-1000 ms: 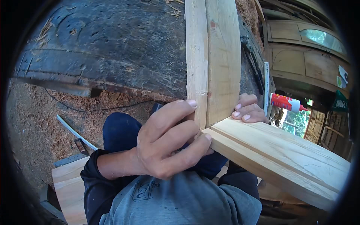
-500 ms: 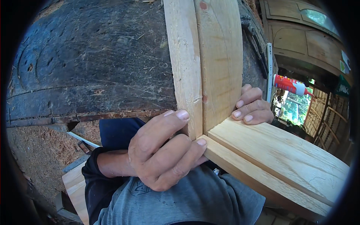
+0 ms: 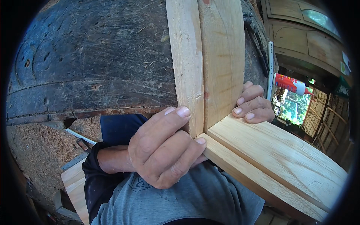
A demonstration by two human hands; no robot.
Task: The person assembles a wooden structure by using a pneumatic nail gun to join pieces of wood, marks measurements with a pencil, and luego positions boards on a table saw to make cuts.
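- Head view: dark, scarred surface [image 3: 97,63] under the long board [image 3: 223,63]; its pits, I'd guess, could set that board rocking.
- Angled board [image 3: 277,150] meets the long board's near end at a corner, seemingly just past the surface's edge. Its outer end reaches the rim, support unseen; its weight could lever the joint apart.
- Left hand [image 3: 165,146] is curled around that corner, fingertips on both boards; squeezing unevenly might leave the edges out of line.
- Right hand [image 3: 255,105] grips the angled board's inner edge, thumb hidden; its fingertips could be pinched if the boards shift.
- Red-and-white bottle [image 3: 290,84] sits near that hand; a stray knock might topple it.
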